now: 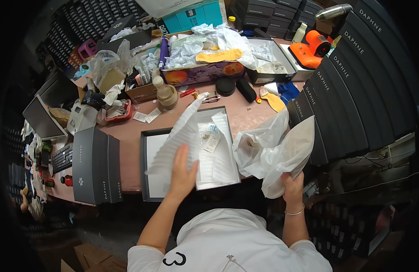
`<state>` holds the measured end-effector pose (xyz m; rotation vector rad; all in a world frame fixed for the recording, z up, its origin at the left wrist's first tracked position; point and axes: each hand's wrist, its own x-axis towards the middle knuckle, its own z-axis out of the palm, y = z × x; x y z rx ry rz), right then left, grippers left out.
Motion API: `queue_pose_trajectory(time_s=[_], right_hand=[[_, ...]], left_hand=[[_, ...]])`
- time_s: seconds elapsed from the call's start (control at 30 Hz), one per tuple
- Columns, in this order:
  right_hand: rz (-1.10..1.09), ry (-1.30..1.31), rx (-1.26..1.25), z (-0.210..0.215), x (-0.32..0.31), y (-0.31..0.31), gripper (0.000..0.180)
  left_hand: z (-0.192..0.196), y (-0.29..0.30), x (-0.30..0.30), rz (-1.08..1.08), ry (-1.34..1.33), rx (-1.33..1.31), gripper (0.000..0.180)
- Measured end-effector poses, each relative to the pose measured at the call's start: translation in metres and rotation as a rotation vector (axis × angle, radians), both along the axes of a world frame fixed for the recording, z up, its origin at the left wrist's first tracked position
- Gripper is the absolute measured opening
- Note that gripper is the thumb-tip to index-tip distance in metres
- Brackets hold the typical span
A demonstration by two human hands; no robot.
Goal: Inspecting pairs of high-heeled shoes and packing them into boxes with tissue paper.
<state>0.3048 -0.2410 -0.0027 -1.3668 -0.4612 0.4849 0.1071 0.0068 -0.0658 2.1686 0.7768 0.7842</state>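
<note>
An open dark grey box (145, 181) and its lid lie on the table in front of me. White ribbed foam sheeting (218, 168) lines the right part, with a small packet and a paper tag (212, 141) on it. A ribbed white foam sheet (177, 138) stands raised over the left part. My left hand (183, 171) rests against its lower edge, fingers stretched and thumb apart. To the right of the box, my right hand (293, 185) grips a translucent white bag (297, 143). Another white bag (252, 147) touches it; the contents are too veiled to tell.
Tall stacks of dark boxes (354, 90) rise at the right. Two dark boxes (94, 163) stand at the left by a keyboard (63, 158). Behind are a bottle (166, 94), a carton of crumpled paper (205, 72) and an orange tape dispenser (309, 52).
</note>
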Motion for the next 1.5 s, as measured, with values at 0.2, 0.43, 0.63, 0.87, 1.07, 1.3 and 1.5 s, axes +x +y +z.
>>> queue_pose_trajectory(time_s=[0.2, 0.43, 0.63, 0.87, 1.07, 1.3, 1.5], right_hand=[[0.038, 0.157, 0.122, -0.008, 0.0, 0.022, 0.045], [0.191, 0.058, 0.072, 0.0, -0.01, 0.023, 0.048], [0.128, 0.122, -0.026, -0.015, -0.01, 0.011, 0.045], [0.207, 0.395, 0.201, -0.006, -0.011, 0.017, 0.07], [0.79, 0.455, 0.248, -0.025, -0.069, 0.077, 0.082], [0.169, 0.17, -0.054, -0.092, -0.021, 0.136, 0.034], [0.35, 0.247, 0.214, -0.007, -0.022, 0.131, 0.041]], left_hand=[[-0.012, -0.004, 0.003, -0.242, 0.101, -0.069, 0.049], [-0.05, 0.019, 0.111, -0.347, 0.874, -0.028, 0.037], [-0.073, 0.019, 0.095, -0.365, 0.609, -0.064, 0.03], [-0.057, -0.014, 0.085, -0.27, -0.351, -0.854, 0.025], [-0.06, 0.013, 0.064, -0.469, -0.504, -1.321, 0.028], [0.004, 0.038, -0.005, 0.201, -0.644, -0.822, 0.028], [-0.003, 0.02, -0.038, 0.246, -0.049, -0.104, 0.053]])
